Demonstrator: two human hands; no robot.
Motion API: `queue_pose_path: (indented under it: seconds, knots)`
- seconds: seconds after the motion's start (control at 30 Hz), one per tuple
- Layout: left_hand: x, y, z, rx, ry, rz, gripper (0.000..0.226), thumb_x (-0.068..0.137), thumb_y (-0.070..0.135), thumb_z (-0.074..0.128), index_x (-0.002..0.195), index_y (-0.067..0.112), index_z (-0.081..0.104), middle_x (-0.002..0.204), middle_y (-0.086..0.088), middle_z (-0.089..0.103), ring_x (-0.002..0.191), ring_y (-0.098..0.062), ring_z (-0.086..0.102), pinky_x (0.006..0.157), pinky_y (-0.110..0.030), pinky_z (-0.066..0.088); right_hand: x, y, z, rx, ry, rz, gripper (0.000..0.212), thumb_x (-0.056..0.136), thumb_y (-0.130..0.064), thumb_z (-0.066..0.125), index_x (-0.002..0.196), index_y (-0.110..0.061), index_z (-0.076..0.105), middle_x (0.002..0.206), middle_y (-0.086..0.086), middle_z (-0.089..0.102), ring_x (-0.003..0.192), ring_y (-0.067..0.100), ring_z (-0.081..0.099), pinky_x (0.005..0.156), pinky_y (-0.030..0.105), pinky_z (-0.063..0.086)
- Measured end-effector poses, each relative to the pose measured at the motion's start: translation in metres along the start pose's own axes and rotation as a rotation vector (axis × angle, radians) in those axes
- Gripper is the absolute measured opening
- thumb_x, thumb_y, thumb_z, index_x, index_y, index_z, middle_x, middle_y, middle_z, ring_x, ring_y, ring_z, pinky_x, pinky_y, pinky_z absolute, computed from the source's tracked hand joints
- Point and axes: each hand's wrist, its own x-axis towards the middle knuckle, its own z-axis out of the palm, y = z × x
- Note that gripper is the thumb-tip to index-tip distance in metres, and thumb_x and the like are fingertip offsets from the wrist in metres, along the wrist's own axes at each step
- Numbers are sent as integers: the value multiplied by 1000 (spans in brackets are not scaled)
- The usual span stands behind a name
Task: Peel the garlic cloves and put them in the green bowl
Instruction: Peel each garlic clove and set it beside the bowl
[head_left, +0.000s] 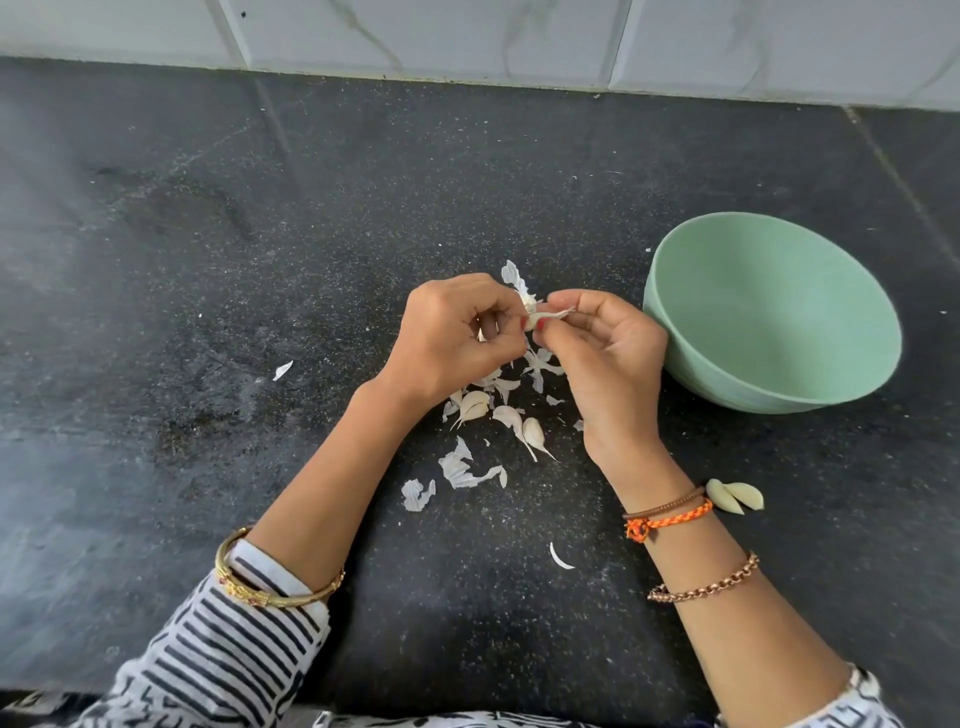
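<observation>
A dark counter (208, 260) holds a green bowl (769, 364) at right. Just left of it, the left hand (447, 343) and right hand (608, 353) together pinch a garlic clove (535, 319). Unpeeled cloves (475, 405) and skins (462, 470) lie beneath; two peeled cloves (735, 496) lie nearer, right.

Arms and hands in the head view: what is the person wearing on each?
Left hand: red nail polish; a gold bangle sits at the edge of a black-and-white striped sleeve. Right hand: a brown band and orange braided cord at the wrist, a copper chain bracelet further up, and a patterned sleeve edge.
</observation>
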Motion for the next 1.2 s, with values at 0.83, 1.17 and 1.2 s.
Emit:
queue_pose_path:
  seconds: [0.83, 1.17, 1.2]
  knots:
    - [3, -6, -9, 5, 147, -155, 14, 81, 20, 68, 70, 11, 68, 66, 4, 63, 53, 0, 53, 52, -9, 36, -5, -7, 0, 109, -90, -7, 12, 79, 6, 66, 82, -6, 66, 73, 11, 67, 66, 11, 64, 64, 21, 52]
    - [3, 1, -8, -117, 155, -164, 20, 85, 10, 61, 104, 17, 65, 83, 6, 68, 49, -6, 58, 46, -25, 50, -5, 1, 0, 22, -61, -107, 12, 84, 4, 63, 81, -8, 65, 74, 4, 66, 65, 5, 65, 61, 16, 51]
    - [4, 0, -8, -75, 160, -126, 23, 83, 6, 61, 102, 18, 66, 95, 8, 66, 57, -4, 61, 52, -25, 52, -4, 1, 0, 12, -59, -117, 14, 84, 3, 63, 81, -10, 64, 74, 4, 66, 65, 5, 64, 61, 17, 51]
